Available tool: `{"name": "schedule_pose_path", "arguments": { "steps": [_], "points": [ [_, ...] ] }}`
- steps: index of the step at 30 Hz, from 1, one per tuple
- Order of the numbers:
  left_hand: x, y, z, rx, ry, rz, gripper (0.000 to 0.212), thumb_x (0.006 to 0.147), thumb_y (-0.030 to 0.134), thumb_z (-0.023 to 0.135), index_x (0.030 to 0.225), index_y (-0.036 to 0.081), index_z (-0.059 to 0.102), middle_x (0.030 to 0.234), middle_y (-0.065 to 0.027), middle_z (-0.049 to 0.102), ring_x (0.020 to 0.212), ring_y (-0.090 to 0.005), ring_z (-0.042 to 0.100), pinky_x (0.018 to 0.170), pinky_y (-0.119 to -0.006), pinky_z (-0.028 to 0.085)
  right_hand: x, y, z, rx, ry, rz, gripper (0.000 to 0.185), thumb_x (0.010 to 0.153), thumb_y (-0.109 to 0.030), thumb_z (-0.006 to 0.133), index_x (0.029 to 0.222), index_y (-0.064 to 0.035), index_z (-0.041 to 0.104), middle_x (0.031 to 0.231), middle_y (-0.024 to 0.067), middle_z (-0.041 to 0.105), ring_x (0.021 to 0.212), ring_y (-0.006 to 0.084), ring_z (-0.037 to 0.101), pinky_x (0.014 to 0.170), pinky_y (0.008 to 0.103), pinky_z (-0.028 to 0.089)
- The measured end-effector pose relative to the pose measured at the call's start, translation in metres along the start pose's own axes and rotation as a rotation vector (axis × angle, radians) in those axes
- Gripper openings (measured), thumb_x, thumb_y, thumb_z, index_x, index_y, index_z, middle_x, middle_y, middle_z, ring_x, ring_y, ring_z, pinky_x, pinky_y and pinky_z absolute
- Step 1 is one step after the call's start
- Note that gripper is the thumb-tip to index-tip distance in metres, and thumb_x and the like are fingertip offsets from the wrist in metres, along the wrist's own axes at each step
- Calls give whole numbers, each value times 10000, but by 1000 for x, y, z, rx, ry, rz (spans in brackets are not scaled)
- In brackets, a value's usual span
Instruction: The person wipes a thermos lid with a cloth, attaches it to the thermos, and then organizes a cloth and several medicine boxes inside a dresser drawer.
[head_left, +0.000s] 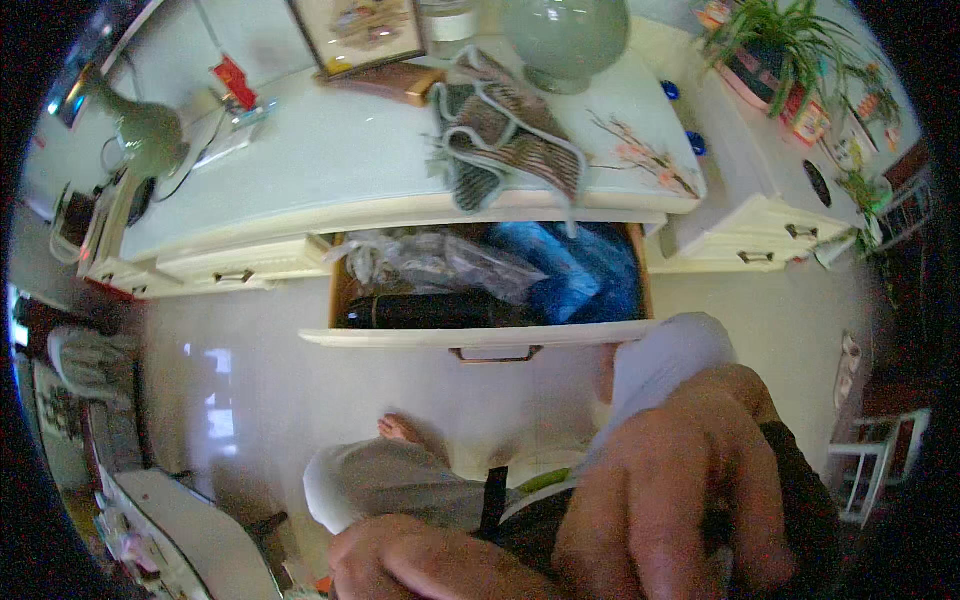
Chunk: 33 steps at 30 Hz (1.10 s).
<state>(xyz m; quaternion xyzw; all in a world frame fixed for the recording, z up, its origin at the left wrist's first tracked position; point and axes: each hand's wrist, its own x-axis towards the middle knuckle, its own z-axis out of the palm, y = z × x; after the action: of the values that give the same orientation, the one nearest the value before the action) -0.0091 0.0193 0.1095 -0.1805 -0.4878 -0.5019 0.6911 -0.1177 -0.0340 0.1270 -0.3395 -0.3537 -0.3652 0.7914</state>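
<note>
My right hand (675, 480) is raised close to the camera at the lower right, above my thigh, its fingers bent down toward my body. Whether anything is in it cannot be told. At the bottom edge my left hand (427, 555) lies partly cut off, its grip hidden. Before me a pulled-out drawer (480, 337) holds crumpled clear plastic bags (450, 259), a folded blue fabric or bag (555, 277) and a long black item (420, 310). Neither hand touches the drawer. A brown striped cloth with pale edging (510, 135) hangs over the cabinet top's front edge.
The white cabinet top (322, 150) bears a framed picture (360, 34), a green glazed vase (154, 135) and a large pale-green vessel (566, 37). A potted spider plant (780, 52) stands at right. A white-topped table (187, 525) is at lower left.
</note>
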Motion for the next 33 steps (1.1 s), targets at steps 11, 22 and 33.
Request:
{"name": "schedule_pose_path", "arguments": {
  "steps": [11, 22, 33],
  "points": [
    [6, 28, 2, 132, -37, -134, 264, 859, 250, 450, 912, 73, 638, 979, -174, 535, 776, -219, 543, 627, -302, 481, 5, -15, 7, -3, 54, 279, 393, 724, -195, 663, 1040, 13, 553, 996, 140, 490, 906, 199, 476, 744, 345, 377],
    [-3, 16, -27, 183, -54, -111, 237, 855, 274, 470, 910, 81, 594, 892, -124, 516, 744, -212, 534, 582, -290, 463, -13, -21, 0, -187, -191, 403, 551, 696, -342, 685, 1081, 22, 533, 980, 129, 531, 884, 222, 527, 706, 338, 436],
    [1, 31, -8, 370, 315, -246, 115, 815, 214, 548, 801, 100, 549, 787, -84, 512, 649, -207, 537, 567, -306, 465, -8, -6, 15, -101, -149, 235, 498, 738, -342, 639, 1054, 27, 529, 966, 140, 530, 863, 240, 534, 701, 342, 442]
  ]
}}
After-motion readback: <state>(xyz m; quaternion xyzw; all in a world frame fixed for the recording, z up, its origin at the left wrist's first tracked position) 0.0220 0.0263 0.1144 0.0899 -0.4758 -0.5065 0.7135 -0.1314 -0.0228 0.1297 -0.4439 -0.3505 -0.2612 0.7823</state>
